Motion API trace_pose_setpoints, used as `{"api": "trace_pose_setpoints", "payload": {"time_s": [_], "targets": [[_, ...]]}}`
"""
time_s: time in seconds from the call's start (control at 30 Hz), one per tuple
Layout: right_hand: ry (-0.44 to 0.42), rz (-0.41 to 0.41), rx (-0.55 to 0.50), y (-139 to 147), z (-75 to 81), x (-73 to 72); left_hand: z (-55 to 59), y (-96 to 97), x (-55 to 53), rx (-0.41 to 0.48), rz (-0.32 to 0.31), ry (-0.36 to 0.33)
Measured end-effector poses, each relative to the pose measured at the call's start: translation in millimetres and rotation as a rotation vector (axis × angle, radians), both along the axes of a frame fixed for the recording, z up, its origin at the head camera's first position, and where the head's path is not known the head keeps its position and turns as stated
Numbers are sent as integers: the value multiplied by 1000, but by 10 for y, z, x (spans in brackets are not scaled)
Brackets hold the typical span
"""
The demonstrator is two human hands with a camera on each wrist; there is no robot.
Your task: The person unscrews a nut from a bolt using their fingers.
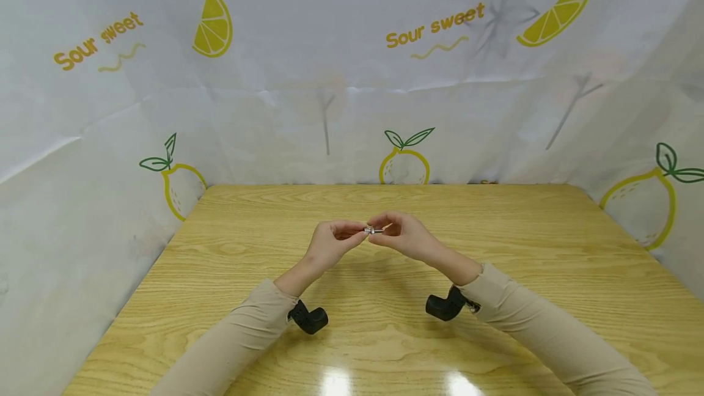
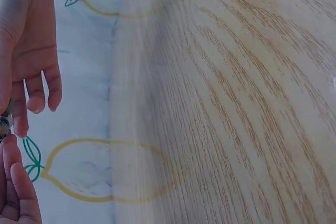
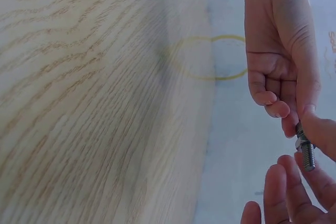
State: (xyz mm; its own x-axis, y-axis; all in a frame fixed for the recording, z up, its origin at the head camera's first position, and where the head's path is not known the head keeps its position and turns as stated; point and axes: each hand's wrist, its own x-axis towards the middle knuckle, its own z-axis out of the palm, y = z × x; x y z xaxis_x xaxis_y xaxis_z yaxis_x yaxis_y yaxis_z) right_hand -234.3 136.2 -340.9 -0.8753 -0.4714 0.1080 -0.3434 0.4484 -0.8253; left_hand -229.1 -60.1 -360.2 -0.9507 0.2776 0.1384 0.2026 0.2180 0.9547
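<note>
A small silvery metal bolt point(image 1: 374, 231) is held up between the two hands, above the wooden table. The left hand point(image 1: 331, 244) pinches one end of it between thumb and fingers; in the right wrist view this hand point(image 3: 281, 51) enters from the top. Threads of the bolt point(image 3: 308, 158) point toward the right hand point(image 1: 407, 237). That hand's thumb and index finger close around a nut point(image 3: 300, 142) on the shank, its other fingers loosely spread. In the left wrist view only a shiny piece of the bolt point(image 2: 5, 121) shows at the edge, partly covered by fingers.
The wood-grain table point(image 1: 247, 212) extends under both arms. A white curtain point(image 1: 308, 29) with lemon prints stands behind it and along the sides. Black camera mounts point(image 1: 310, 318) are strapped to both wrists.
</note>
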Motion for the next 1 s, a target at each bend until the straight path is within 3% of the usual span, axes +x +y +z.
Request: {"api": "trace_pose_setpoints", "payload": {"time_s": [0.27,0.5,0.77,1.0], "targets": [[-4,-12,57,-8,-4,-11,-14,-5,-4,-16,-2,3],[-7,-30,22,-6,1,-1,-24,-1,-11,-6,-2,2],[-31,38,35,7,-4,-24,-36,1,-15,-15,-4,24],[-10,3,36,6,-12,-18,-33,3,-11,-6,4,7]]}}
